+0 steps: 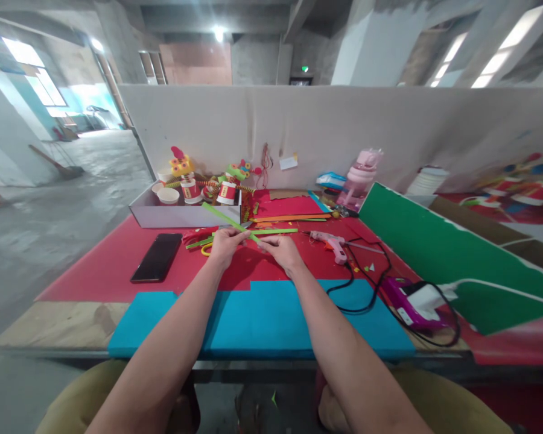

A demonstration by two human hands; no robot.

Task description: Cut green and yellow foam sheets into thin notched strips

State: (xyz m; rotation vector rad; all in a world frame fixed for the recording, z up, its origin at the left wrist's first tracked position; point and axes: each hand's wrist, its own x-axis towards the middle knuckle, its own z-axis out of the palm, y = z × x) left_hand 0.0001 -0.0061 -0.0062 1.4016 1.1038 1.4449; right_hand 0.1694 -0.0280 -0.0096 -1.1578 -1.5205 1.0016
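A light green paper strip (224, 217) slants between my hands above the red table covering. My left hand (227, 244) pinches it partway along, its free end pointing up and left. The fingertips of my right hand (280, 250) close on the strip's lower right end. Another green strip (276, 231) lies flat just behind my hands. Beside my left hand are scissors with yellow handles (207, 248), partly covered by strips and fingers. A pink glue gun (332, 244) rests to the right of my right hand, its black cord trailing toward me.
A black phone (157, 258) lies left. Behind it, a white box (185, 216) holds paper cups and cup figures. A purple power strip (414, 307) with a white plug sits right, before a green panel (443, 259). Blue paper (262, 319) covers the front edge.
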